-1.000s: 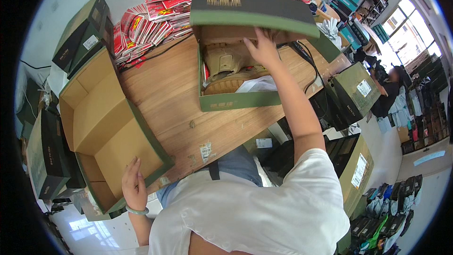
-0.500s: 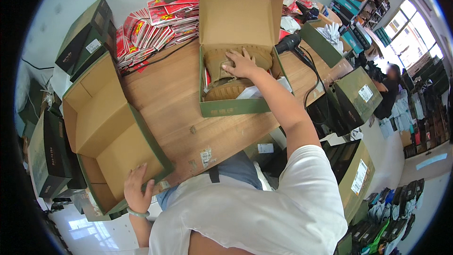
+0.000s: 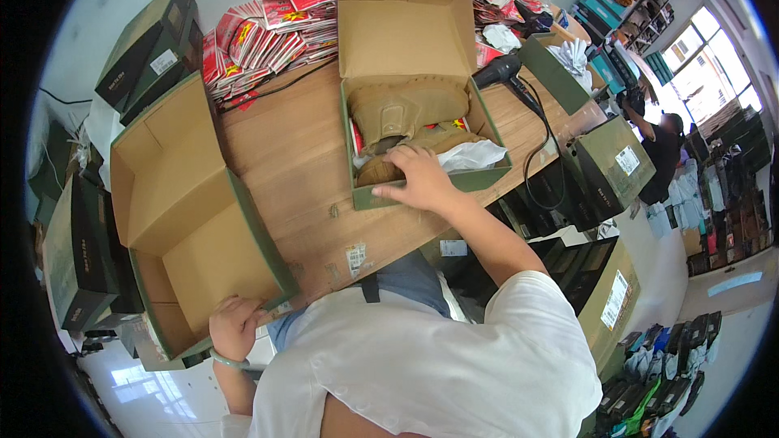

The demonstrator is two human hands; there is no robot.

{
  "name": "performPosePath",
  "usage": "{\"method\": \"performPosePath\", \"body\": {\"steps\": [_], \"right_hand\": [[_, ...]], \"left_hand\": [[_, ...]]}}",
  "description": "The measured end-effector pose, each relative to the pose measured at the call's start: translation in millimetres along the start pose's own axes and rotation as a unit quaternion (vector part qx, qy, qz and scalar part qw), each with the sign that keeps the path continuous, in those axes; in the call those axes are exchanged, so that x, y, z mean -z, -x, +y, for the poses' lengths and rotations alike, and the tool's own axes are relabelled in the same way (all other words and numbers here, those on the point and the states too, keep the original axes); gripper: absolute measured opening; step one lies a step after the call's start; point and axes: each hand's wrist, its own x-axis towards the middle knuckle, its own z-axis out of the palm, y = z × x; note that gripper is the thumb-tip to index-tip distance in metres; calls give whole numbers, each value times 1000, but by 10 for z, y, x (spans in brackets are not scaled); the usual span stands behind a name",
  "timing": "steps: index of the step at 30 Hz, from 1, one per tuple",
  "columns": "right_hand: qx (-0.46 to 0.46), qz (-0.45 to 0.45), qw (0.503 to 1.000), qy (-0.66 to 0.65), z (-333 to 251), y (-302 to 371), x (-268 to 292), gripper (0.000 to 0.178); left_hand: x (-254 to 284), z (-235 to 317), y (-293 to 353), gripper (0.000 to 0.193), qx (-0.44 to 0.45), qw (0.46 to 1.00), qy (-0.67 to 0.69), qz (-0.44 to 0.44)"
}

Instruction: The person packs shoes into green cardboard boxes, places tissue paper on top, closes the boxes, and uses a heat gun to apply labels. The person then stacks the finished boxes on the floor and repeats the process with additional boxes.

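Note:
On the table, an open green shoe box (image 3: 489,176) with a tan inside holds a pair of brown boots (image 3: 410,109), with white tissue paper (image 3: 472,156) at its near right corner. My right hand (image 3: 422,181) rests over the nearer boot, fingers bent down onto it and thumb apart near the box's front wall. To the left, a second open shoe box (image 3: 258,231) hangs partly over the table's edge with nothing inside. My left hand (image 3: 234,327) is closed on its near wall, the fingers curled over the rim.
Red printed packets (image 3: 268,40) lie heaped along the table's back. A black hair dryer (image 3: 499,71) with a cord lies right of the boots. Closed shoe boxes (image 3: 154,53) stand at the left, more boxes (image 3: 613,166) at the right. A person (image 3: 661,154) stands farther right.
My right hand has slid from the farther boot toward me onto the nearer one. My left hand's fingers have curled tighter on the box wall. The distant person has raised an arm.

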Motion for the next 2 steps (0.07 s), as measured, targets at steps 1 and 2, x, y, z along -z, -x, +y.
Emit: {"method": "performPosePath", "body": {"steps": [1, 2], "right_hand": [[33, 13, 999, -4, 9, 79, -68, 73], [65, 27, 997, -10, -3, 147, -123, 73]], "left_hand": [[-9, -7, 0, 18, -3, 1000, 2, 5], [-10, -3, 42, 18, 1, 1000, 2, 3]]}}
